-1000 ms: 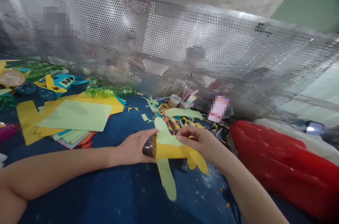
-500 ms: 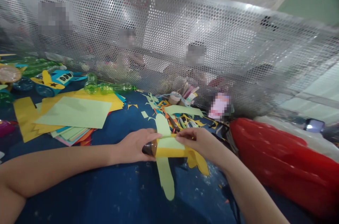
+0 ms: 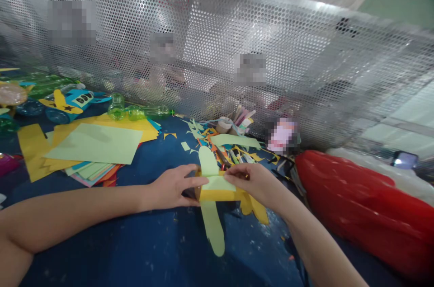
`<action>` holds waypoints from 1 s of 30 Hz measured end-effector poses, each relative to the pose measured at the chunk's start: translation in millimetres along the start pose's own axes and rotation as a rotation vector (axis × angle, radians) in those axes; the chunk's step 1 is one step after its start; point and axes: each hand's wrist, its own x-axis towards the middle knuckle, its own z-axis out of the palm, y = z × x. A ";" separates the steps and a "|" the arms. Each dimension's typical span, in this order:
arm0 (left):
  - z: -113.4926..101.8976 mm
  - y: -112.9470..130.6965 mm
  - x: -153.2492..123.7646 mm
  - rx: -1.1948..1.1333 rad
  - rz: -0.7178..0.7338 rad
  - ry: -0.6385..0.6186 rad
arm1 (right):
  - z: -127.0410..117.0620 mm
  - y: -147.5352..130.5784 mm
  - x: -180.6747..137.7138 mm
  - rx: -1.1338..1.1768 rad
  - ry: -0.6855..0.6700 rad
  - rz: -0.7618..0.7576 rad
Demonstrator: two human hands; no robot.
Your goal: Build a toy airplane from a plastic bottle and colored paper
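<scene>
A bottle wrapped in yellow paper [image 3: 219, 195] lies on the blue table [image 3: 152, 251], with a long pale green paper wing [image 3: 212, 208] laid across it like a plane. My left hand [image 3: 171, 187] is closed around the bottle's dark left end. My right hand [image 3: 257, 183] pinches the green wing where it crosses the top of the yellow wrap. Yellow paper tail pieces [image 3: 254, 208] stick out below my right hand.
A stack of coloured paper sheets [image 3: 91, 144] lies at the left. Green bottles [image 3: 139, 112] and a finished blue and yellow plane [image 3: 69, 102] sit near the perforated metal screen [image 3: 217, 52]. Paper scraps [image 3: 224, 140] lie behind my hands. A red plastic object [image 3: 359, 205] fills the right.
My left fingers have slid further over the bottle's dark end, covering it. My right hand has shifted slightly on the green wing. The bottle has stayed in place.
</scene>
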 end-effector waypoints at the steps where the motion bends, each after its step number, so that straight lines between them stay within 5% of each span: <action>1: 0.0 -0.1 0.0 0.002 0.000 0.001 | 0.5 0.0 0.0 -0.006 0.003 0.001; 20: -3.3 2.4 1.7 0.062 -0.005 -0.038 | 5.5 3.3 0.5 -0.004 0.015 -0.001; 30: -3.4 2.8 2.2 0.050 0.001 -0.029 | 11.6 10.6 2.2 -0.042 0.135 -0.058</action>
